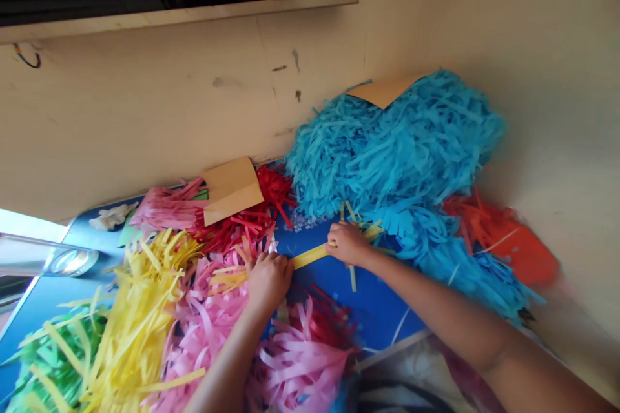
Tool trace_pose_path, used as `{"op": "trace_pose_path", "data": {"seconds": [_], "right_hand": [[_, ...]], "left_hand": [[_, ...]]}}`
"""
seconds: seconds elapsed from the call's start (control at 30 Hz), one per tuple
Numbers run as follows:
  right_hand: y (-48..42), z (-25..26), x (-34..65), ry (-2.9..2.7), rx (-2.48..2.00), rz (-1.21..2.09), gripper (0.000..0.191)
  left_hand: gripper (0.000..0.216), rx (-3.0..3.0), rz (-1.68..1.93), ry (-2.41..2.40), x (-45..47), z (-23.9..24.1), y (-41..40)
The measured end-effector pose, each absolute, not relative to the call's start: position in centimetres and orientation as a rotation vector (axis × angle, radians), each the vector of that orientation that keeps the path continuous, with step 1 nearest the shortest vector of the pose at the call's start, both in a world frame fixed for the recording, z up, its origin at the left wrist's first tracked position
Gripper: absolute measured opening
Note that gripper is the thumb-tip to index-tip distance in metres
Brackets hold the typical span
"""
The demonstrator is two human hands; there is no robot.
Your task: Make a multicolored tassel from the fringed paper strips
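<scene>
A yellow fringed paper strip is stretched between my two hands, just above the blue tabletop. My left hand grips one end, and yellow fringe spreads out to its left over pink tassels. The other end is in my right hand, with its yellow fringe poking out behind the fist and below it. Both hands have their fingers closed on the strip. Right of my right hand lies blue fringe. Pink and red tassels lie below my hands.
A big heap of blue fringe rests against the wall. Yellow tassels and green tassels lie at left. A brown card sits on red fringe. A clear glass lies near the left edge. A shelf hangs above.
</scene>
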State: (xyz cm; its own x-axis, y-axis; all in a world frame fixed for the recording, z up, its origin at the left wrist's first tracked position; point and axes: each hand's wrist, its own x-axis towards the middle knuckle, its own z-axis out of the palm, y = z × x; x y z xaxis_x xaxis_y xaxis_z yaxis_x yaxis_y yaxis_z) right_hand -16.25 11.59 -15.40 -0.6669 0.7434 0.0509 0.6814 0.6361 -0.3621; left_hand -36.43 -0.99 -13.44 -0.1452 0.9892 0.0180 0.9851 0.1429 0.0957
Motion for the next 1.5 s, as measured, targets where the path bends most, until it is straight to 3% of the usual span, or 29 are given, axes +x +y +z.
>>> {"op": "trace_pose_path", "data": {"seconds": [0.13, 0.3, 0.37, 0.73, 1.13, 1.5], "right_hand": [[11.0, -13.7, -15.8, -2.626, -1.123, 0.381, 0.015], [9.4, -12.7, -15.7, -2.847, -0.438, 0.148, 0.015], [9.4, -13.2, -15.9, -2.87, -0.363, 0.037, 0.018], [9.8, -12.7, -18.0, -2.834, -0.499, 0.03, 0.019], [12.6, -15.3, -15.6, -2.741, -0.866, 0.508, 0.007], [13.4, -14.0, -17.3, -2.77, -1.074, 0.616, 0.01]], "left_hand": [[0.02, 2.114, 0.19, 2.328, -36.4, -12.9, -1.4], [0.025, 2.368, 0.195, 2.074, -35.9, -12.0, -2.2], [0.025, 2.412, 0.205, 2.054, -35.6, -11.9, -2.4], [0.021, 2.397, 0.369, 2.141, -35.1, -12.3, -1.8], [0.024, 2.114, 0.594, 2.168, -38.4, -14.7, -3.2], [0.021, 1.917, 0.489, 2.286, -37.5, -14.1, -2.3]]}}
